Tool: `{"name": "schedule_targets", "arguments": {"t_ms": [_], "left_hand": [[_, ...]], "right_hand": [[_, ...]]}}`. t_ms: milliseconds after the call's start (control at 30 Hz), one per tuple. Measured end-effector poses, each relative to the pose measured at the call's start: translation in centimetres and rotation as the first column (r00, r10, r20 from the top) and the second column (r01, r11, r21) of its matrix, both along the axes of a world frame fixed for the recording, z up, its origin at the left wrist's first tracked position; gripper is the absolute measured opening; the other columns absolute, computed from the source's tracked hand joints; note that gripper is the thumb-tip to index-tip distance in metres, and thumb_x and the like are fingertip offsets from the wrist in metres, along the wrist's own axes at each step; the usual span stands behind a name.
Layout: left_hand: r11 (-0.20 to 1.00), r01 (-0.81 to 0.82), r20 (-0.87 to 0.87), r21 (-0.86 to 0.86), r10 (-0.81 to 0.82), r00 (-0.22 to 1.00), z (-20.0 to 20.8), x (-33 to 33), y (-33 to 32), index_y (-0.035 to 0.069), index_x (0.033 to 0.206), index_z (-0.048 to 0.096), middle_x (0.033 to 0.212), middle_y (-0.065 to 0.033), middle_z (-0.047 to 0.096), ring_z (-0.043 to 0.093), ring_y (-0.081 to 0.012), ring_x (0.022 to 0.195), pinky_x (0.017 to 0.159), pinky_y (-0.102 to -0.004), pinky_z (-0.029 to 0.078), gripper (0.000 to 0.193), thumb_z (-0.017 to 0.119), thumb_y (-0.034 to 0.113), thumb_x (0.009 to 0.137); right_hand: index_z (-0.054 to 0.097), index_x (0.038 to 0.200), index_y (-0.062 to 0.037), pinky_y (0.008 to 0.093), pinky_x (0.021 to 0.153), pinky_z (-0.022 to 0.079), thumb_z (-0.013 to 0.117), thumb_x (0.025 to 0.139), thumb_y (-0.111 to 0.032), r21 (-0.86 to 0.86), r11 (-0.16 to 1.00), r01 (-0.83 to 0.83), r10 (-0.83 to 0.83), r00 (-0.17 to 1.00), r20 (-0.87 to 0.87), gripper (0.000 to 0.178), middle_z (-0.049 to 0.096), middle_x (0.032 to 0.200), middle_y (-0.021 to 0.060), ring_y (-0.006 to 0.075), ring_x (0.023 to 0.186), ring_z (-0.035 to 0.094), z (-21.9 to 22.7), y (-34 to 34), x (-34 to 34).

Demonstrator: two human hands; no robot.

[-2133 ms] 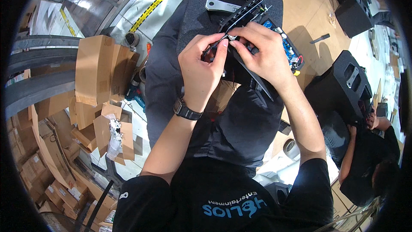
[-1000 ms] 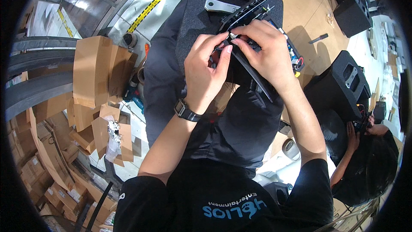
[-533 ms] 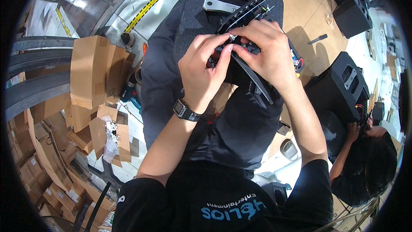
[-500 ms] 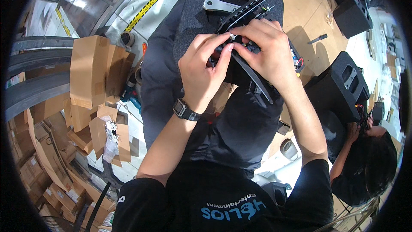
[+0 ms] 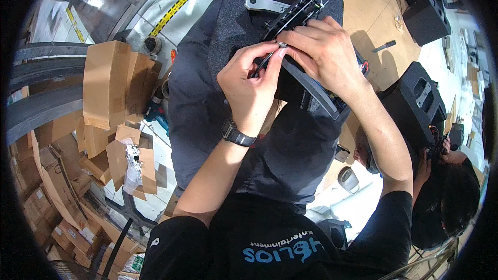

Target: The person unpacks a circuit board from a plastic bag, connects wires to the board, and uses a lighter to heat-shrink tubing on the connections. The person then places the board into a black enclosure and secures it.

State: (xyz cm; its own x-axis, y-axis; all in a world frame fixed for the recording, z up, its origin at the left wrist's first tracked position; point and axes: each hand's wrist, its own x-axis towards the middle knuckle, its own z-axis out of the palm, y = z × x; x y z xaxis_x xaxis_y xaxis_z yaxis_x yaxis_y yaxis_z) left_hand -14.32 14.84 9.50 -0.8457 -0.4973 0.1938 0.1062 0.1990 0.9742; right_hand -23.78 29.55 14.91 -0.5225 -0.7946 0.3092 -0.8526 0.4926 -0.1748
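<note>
At the middle of the black frame, the left hand and right hand meet fingertip to fingertip, both grips pinched on a small silvery part set against the frame's long bar. The left hand also seems to hold a thin dark tool, its shaft running down from the pinch into the palm; whether it is a driver or a key I cannot tell. Compared with a second or two ago, the right hand has slid over the bar and now covers more of it, and the left fingers have closed in tighter, so the pinch looks to have gone from lining up to pressing the part home. Beyond the grip, the frame lies on a grey foam pad with a flat metal arm in a cut-out. Under the right wrist a circuit board peeks out. Left of the grip, cardboard boxes lean on the floor; right of it, on the wooden counter, stands a black case, and a second person bends near it.
</note>
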Motion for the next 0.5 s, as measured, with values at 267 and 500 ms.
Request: {"name": "schedule_targets", "arguments": {"t_ms": [267,500], "left_hand": [[0.971,-0.008,-0.207,-0.237,-0.043,0.977,-1.6,-0.8,-0.9,0.004,0.088,0.070,0.102,-0.0076,0.078,0.067,-0.0083,0.076,0.063,-0.0229,0.050,0.015,0.084,-0.001,0.086],[0.979,-0.046,-0.219,-0.199,0.002,0.976,-1.2,-1.3,-0.5,0.007,0.091,0.070,0.094,-0.0068,0.076,0.072,-0.0217,0.082,0.069,-0.0324,0.054,0.015,0.082,0.003,0.085]], "right_hand": [[0.070,0.107,-0.0146,0.0406,0.080,0.048,0.073,0.089,-0.018,-0.090,0.996,-0.006,0.012,0.997,0.076,0.019,0.069,0.089,0.0027,0.0248,0.089,0.069,-0.6,-0.2,0.2],[0.070,0.106,-0.0110,0.0426,0.080,0.049,0.074,0.088,-0.015,-0.136,0.990,0.039,-0.024,0.994,0.111,0.020,0.070,0.090,0.0074,0.0287,0.089,0.070,-1.0,-0.6,0.4]]}}
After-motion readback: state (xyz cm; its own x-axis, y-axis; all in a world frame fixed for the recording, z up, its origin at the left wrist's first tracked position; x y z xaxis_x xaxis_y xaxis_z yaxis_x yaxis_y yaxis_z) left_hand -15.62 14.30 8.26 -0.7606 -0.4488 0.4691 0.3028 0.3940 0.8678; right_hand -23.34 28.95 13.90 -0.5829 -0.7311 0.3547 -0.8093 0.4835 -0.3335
